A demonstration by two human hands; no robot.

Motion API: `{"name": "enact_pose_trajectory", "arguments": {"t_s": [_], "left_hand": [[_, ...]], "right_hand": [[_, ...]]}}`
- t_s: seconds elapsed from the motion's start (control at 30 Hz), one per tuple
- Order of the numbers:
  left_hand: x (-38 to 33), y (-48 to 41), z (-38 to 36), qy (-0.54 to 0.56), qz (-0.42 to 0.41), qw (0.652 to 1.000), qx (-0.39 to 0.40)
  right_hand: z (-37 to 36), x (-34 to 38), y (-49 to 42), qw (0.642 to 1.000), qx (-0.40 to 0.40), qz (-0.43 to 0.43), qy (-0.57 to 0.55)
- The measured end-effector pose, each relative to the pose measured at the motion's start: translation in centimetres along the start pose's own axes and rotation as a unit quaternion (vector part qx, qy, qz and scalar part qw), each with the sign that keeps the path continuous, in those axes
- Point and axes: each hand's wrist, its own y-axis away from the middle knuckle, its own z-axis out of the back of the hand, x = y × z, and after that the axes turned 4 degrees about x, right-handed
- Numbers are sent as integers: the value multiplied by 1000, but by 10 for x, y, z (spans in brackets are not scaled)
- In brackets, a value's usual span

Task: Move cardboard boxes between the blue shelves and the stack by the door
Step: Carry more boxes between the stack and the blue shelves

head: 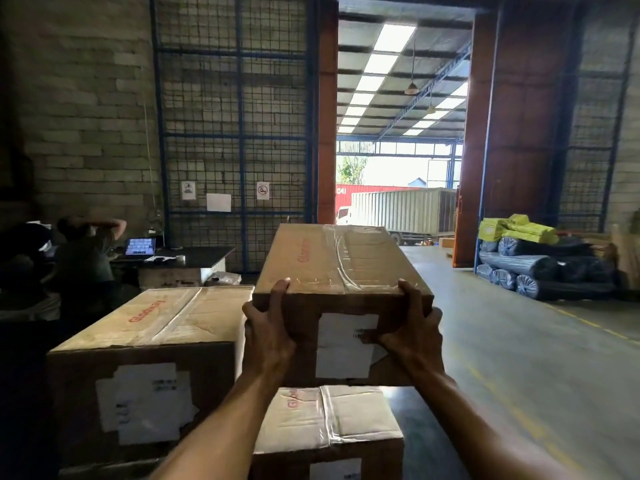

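Observation:
A long taped cardboard box (341,261) with red lettering and a white label is held up in front of me. My left hand (268,329) grips its near left corner, fingers curled over the top edge. My right hand (414,325) grips its near right corner the same way. Just beneath it lies a lower box (329,424) with a taped top. A taller box (145,362) of the stack stands to the left, its side touching or nearly touching the held box. The blue shelves are out of sight.
The open doorway (398,133) is straight ahead, with a truck container (401,209) outside. Black rolls and yellow bundles (540,265) are piled at the right wall. Two people sit at a desk with a laptop (140,247) on the left. Concrete floor (519,358) stretches right.

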Motion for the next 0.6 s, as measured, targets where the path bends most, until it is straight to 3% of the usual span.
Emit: {"name": "enact_pose_trajectory", "arguments": {"t_s": [0.17, 0.27, 0.33, 0.4, 0.6], "left_hand": [[-49, -41, 56, 3, -81, 994, -79], [-64, -54, 95, -5, -101, 987, -127], [-62, -57, 119, -15, -91, 983, -160], [-52, -54, 144, -45, -69, 980, -182], [-6, -28, 225, -137, 19, 961, -240]], "right_hand": [[38, 55, -43, 996, -54, 33, -59], [50, 96, -58, 996, 42, 48, -56], [50, 126, -60, 992, 67, 59, -87], [32, 135, -69, 987, 12, 74, -139], [-40, 212, -53, 969, 33, 140, -201]]}}
